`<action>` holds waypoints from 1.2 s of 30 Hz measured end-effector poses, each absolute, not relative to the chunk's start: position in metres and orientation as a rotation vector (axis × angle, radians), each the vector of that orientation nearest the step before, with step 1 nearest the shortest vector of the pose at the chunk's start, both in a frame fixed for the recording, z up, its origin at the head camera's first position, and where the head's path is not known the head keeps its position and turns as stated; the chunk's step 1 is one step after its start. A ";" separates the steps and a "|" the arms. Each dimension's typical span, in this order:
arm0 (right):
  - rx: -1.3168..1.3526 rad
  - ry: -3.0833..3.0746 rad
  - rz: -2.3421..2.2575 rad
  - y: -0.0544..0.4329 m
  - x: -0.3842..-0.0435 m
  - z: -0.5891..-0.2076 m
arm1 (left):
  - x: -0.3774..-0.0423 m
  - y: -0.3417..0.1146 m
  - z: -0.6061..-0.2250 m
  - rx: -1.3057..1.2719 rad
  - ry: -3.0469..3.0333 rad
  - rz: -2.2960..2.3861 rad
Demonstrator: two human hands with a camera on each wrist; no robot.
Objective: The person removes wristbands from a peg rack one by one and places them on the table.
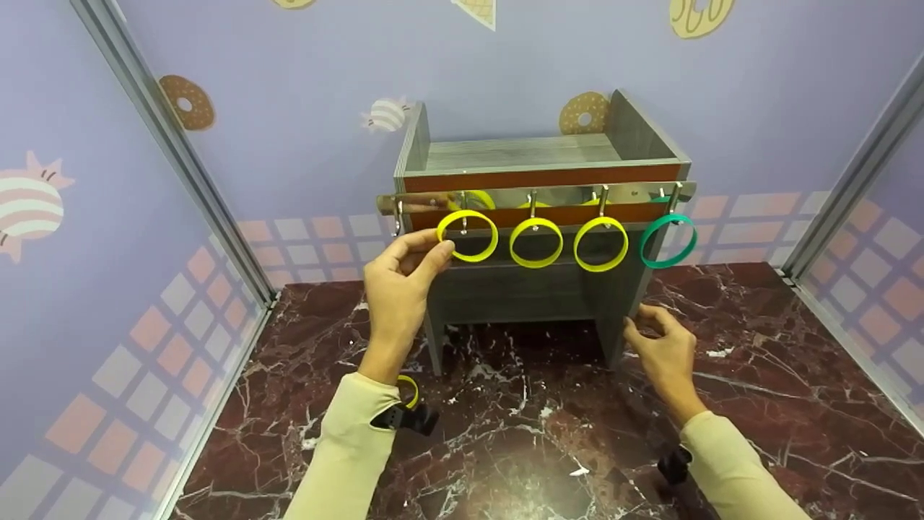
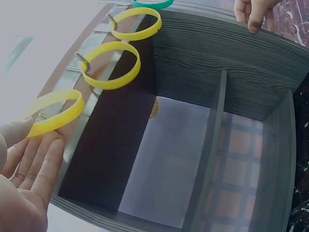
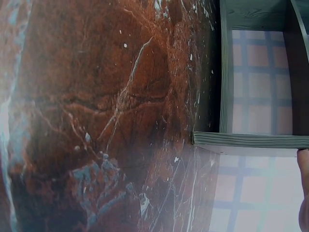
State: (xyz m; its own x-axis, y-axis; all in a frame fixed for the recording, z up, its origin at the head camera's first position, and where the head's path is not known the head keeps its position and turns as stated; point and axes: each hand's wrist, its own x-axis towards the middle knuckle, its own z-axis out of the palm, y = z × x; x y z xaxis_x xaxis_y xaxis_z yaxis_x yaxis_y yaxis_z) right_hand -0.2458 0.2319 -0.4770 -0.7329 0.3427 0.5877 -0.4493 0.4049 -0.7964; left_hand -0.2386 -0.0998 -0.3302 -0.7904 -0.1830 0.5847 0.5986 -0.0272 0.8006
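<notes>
"While the left sleeve (image 1: 346,448) slanted up from the bottom edge, left of centre, how was the left hand (image 1: 397,285) posed?"

"It was raised near the middle of the head view, wrist below, thumb and fingers pointing right. Thumb and fingertips were clamped on the lower left rim of a yellow ring (image 1: 476,258). The left wrist view showed the thumb over the band and the long fingers stretched out beneath."

"And where was that ring?"

"Just about mid-frame, in front of the metal rail (image 1: 570,195). A hook showed inside its outline; I couldn't tell whether the ring's weight rested on it."

"What was on its right?"

"Two more yellow rings (image 1: 535,266) hung from hooks, then a green ring (image 1: 660,266) at the rail's right end. Another yellow ring lay on the marble tabletop (image 1: 520,448), just beside the left wrist, partly hidden."

"And the right hand (image 1: 664,347)?"

"Lower, right of centre, its forearm angling in from the lower right corner. Thumb and forefinger were loosely bent with a gap between them, the tips touching the right side panel (image 1: 621,303) of the grey shelf unit. The right wrist view caught only a fingertip there, at its right edge."
</notes>
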 end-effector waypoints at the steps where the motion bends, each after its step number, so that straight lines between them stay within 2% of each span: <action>1: 0.089 -1.945 1.397 0.232 -0.246 -0.477 | -0.238 -0.100 -0.329 -0.440 -1.707 -1.869; 10: 0.087 -1.963 1.416 0.250 -0.271 -0.510 | -0.227 -0.107 -0.325 -0.433 -1.619 -1.912; 21: 0.090 -1.974 1.369 0.250 -0.271 -0.510 | -0.210 -0.125 -0.325 -0.375 -1.538 -1.896; 36: 0.058 -1.946 1.388 0.248 -0.270 -0.510 | -0.198 -0.154 -0.361 -0.213 -1.483 -1.929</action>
State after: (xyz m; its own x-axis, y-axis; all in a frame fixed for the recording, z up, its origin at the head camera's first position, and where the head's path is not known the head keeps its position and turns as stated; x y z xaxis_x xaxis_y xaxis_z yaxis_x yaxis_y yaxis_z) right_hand -0.2703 0.2484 -0.5101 -0.7300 0.3616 0.5799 -0.4305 0.4158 -0.8011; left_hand -0.1982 -0.1537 -0.3606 -0.7520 -0.4147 0.5124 0.6019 -0.1147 0.7903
